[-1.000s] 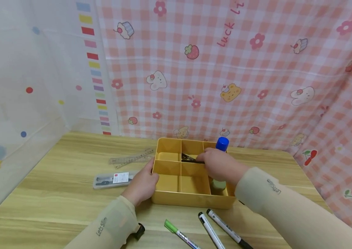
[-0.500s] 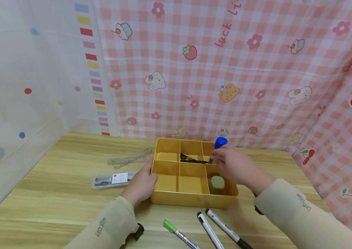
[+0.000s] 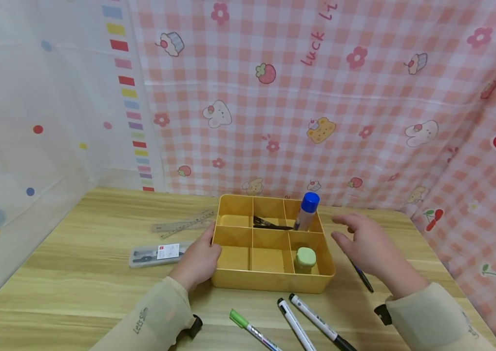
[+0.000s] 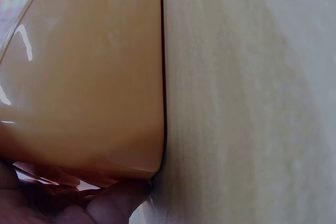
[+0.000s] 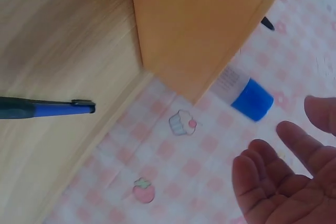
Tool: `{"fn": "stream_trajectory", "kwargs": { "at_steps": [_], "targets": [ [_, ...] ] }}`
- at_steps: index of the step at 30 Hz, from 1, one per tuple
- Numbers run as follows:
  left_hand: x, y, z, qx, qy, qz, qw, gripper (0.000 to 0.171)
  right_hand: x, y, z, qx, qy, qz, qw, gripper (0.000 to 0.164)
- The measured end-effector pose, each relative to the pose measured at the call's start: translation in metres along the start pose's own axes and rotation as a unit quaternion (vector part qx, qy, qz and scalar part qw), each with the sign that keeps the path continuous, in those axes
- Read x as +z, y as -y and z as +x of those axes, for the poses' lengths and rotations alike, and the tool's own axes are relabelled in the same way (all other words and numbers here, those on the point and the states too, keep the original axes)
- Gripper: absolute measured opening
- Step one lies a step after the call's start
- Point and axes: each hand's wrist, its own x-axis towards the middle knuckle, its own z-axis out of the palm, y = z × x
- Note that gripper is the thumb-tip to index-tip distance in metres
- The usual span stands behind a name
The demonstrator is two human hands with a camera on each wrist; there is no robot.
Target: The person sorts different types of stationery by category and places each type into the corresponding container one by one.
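Note:
A yellow organizer box (image 3: pixel 270 282) with several compartments sits on the table. My left hand (image 3: pixel 197 258) grips its left side, thumb at the rim and fingers along the outer wall (image 4: pixel 89 87). A glue stick with a blue cap (image 3: pixel 307 209) leans upright in the back right compartment. A pale green, lidded small container (image 3: pixel 305 260) stands in the front right one. Thin black tools (image 3: pixel 270 224) lie in the back middle compartment. To the right of the box, my right hand (image 3: pixel 368 248) is in the air, holding nothing, its fingers loosely spread.
A dark blue pen (image 3: pixel 363 277) lies under the right hand. In front of the box are a green-capped marker (image 3: pixel 252 329) and two black-and-white markers (image 3: pixel 296 324). To the left lie clear rulers (image 3: pixel 184 224) and a compass case (image 3: pixel 156 254). Patterned cloth (image 3: pixel 248 112) hangs behind.
My right hand has let go of the glue stick, now in the back right compartment, and moved right, away from the box. The left hand has stayed at the box's side.

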Motion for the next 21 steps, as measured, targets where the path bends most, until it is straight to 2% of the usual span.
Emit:
{"fn": "stream_trajectory", "kwargs": {
  "at_steps": [7,14,21],
  "targets": [
    [0.0,-0.003,-0.001,-0.007,0.002,0.001,1.0,0.066,0.002,-0.028,-0.01,0.032,0.028,0.007,0.999,0.057],
    [-0.001,-0.005,-0.003,-0.016,0.003,0.002,0.9999,0.066,0.007,-0.039,-0.02,0.071,0.0,0.035,0.997,0.06],
    [0.0,-0.006,-0.003,-0.025,0.006,-0.006,0.9997,0.065,0.015,-0.045,-0.027,0.062,0.002,0.022,0.998,0.066]
  ]
}}
